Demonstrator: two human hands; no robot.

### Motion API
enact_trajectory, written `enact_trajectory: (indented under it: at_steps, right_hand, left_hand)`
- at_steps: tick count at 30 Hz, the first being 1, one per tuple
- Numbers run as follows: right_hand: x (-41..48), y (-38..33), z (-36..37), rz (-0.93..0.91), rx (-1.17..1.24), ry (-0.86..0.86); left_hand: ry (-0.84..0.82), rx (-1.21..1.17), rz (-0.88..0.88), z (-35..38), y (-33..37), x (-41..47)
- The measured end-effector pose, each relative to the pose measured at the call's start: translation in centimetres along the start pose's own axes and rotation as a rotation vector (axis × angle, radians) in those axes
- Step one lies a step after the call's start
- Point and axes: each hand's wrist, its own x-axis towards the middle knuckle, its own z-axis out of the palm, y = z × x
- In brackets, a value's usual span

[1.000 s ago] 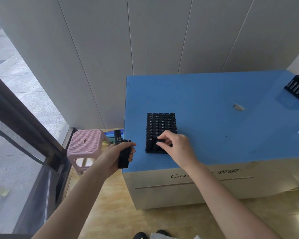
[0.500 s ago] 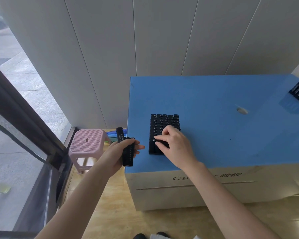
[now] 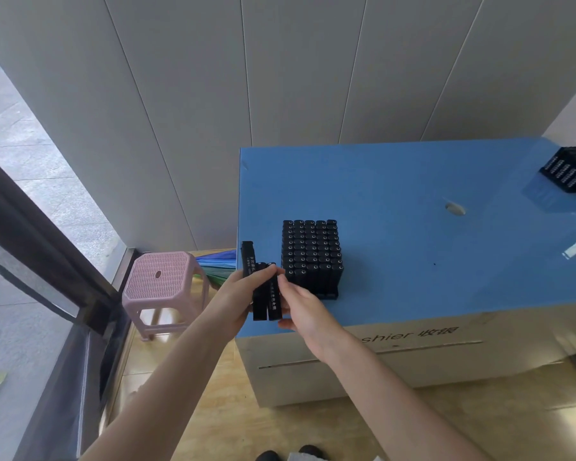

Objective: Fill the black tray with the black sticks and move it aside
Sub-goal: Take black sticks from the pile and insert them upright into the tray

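Note:
The black tray [image 3: 326,295] stands near the front left corner of the blue table top [image 3: 413,254], packed with upright black sticks [image 3: 311,251]. Just left of it, my left hand [image 3: 236,301] holds a small bundle of black sticks [image 3: 261,291] with white lettering, one poking up higher than the others. My right hand [image 3: 305,309] has come beside that bundle, its thumb and fingers closed around the rightmost stick of the bundle. Both hands hover over the table's front left edge.
A second black tray [image 3: 571,169] of sticks sits at the table's far right edge. A pink plastic stool [image 3: 162,282] stands on the floor left of the table, with folded coloured umbrellas behind it. A dark window frame runs along the left. A grey panelled wall is behind.
My right hand has left the tray's near rows and moved left to the bundle in my left hand. My left hand has risen toward the table edge. The camera has come closer.

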Motion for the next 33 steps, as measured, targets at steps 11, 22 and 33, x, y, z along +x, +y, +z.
enact_trajectory:
  at_steps: [11, 22, 33]
  right_hand:
    - [-0.4, 0.0, -2.0, 0.016, 0.027, -0.039]
    - [-0.8, -0.5, -5.7, -0.385, -0.339, 0.25]
    - [0.8, 0.1, -7.0, -0.619, -0.783, 0.475]
  left_hand:
    - [-0.139, 0.063, 0.037, 0.3, 0.3, 0.2]
    - [-0.059, 0.1, 0.065, -2.6, 1.3, 0.8]
    - [-0.08, 0.072, 0.03, -2.4, 1.3, 0.2]
